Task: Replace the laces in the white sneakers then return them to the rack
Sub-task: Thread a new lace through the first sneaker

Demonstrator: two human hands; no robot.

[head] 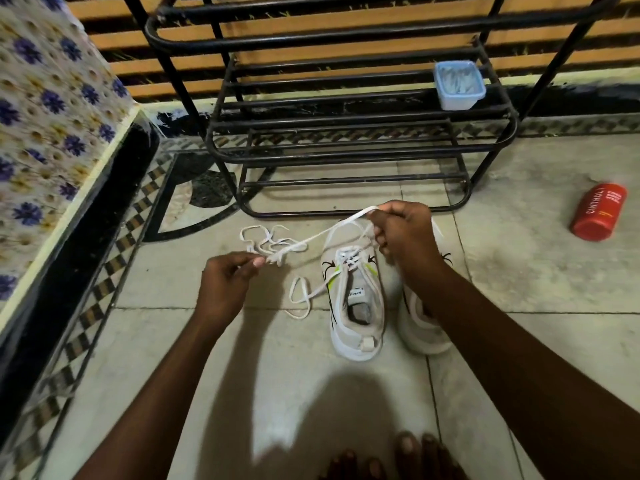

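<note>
**A:** Why do we have the lace (322, 233) strung out in the air like that?

**B:** We judge it is to straighten it and find its tip before threading; stretched taut between our hands it cannot twist. Our left hand (225, 282) pinches it between thumb and forefinger, the other fingers curled in. Our right hand (403, 233) has its fingers closed round the far end, held a little higher.

**A:** And where are the shoes?

**B:** The nearer sneaker (356, 306) stands on the floor (173, 341) between our hands, just under the taut lace, with its toe pointing away from us. Only the eyelets nearest its toe are crossed, so we reckon the lacing is at an early stage. The second sneaker (419, 327) lies under our right forearm and is mostly hidden. We cannot tell whether it has a lace.

**A:** What is the white tangle (263, 237) just past our left fingertips?

**B:** It is loose lace on the floor. We cannot tell whether it is slack from the one we hold or a separate lace. A loop (300, 299) lies between our left hand and the nearer sneaker and runs up toward the eyelets.

**A:** And the rack (346, 123)?

**B:** It stands beyond both hands, so the return should be a short reach. A plastic box (459, 84) sits on a shelf above our right hand. A red bottle (599, 211) lies on its side, well out past that hand.
</note>
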